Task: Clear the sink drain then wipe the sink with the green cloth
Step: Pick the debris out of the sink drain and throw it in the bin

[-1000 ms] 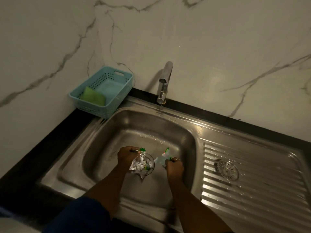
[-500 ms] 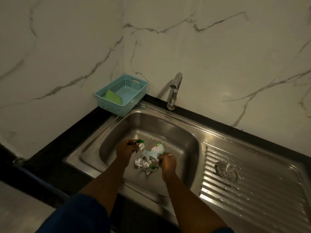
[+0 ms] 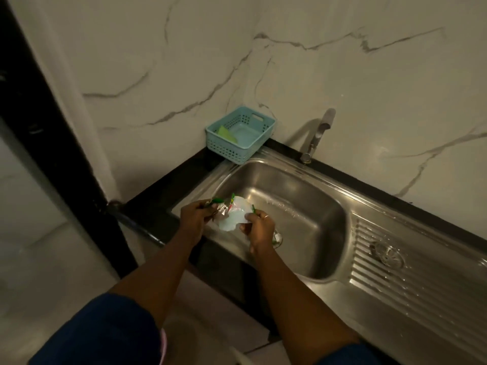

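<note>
Head view: hands (image 3: 193, 219) (image 3: 261, 229) pinch wrappers (image 3: 234, 217) over sink (image 3: 303, 204).

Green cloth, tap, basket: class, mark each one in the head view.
Green cloth (image 3: 226, 133), head view, its visible face.
Tap (image 3: 318, 135), head view, mid spout.
Basket (image 3: 224, 148), head view, perforated front wall.
</note>
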